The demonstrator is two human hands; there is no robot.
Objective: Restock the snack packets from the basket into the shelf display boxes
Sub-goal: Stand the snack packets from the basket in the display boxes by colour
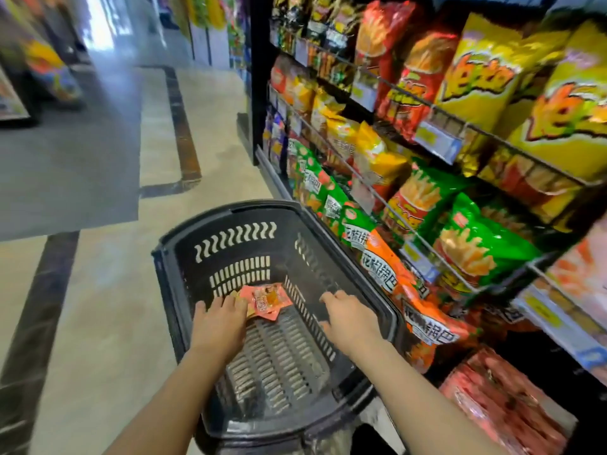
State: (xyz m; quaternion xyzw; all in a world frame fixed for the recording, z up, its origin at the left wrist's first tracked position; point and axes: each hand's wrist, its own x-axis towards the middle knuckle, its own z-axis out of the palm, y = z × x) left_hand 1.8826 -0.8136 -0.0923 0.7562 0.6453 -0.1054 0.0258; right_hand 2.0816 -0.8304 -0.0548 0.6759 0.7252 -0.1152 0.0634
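Nearly emptied, the black slotted plastic basket (230, 238) holds only a few small orange-red snack packets (262, 300) at its far end; left hand (218, 320) presses them, fingers extended, right hand (349, 318) hovers loosely curled, empty.

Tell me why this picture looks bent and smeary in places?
Head view: the wide-angle lens bows the shelf rails and floor lines toward the edges. The far aisle at upper left is smeared and washed out by bright glare. The big chip bags on the right are soft. Sharpest is the centre: the basket, the snack packets and both hands.
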